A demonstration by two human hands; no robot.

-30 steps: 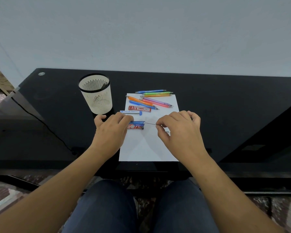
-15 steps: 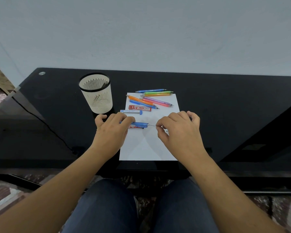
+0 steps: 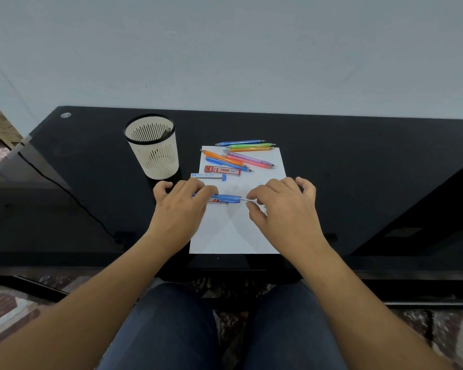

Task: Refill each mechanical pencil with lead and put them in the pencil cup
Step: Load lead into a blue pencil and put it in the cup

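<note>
Change: blue mechanical pencil (image 3: 227,198) reaches further right than before; less lead (image 3: 247,201) is exposed.
Left hand (image 3: 181,209): fingers (image 3: 206,192) grip the pencil barrel.
Right hand (image 3: 284,209): fingers (image 3: 253,196) pinch the lead, above the paper sheet (image 3: 233,233).
Nearby: red lead case (image 3: 217,201), partly hidden under the pencil; spare pencils (image 3: 241,158); pencil cup (image 3: 155,156) on the worktop (image 3: 358,169).

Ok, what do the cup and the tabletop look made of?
Cup: likely cream plastic, matte, with moulded slits and a black rim. Tabletop: looks like glossy black glass or lacquer; it mirrors its surroundings.
</note>
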